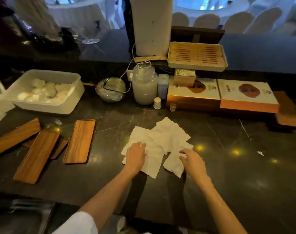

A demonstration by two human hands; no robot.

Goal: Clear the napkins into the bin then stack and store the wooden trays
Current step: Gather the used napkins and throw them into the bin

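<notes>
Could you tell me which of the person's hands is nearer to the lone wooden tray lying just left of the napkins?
The left hand: it rests on the napkins just right of that wooden tray. The right hand lies farther right, at the napkins' other edge.

The scene is dim and warm near the camera, while cold blue-white daylight glows from the blurred background at the top. The dark polished worktop (pixel 228 166) throws back small yellow points of glare and soft pale smears. Both forearms cast dark shadows toward the near edge. The white napkins (pixel 162 141) are the brightest area, close to washed out. Wide-angle distortion bends straight lines at the edges, and the corners are soft and smeared.
</notes>
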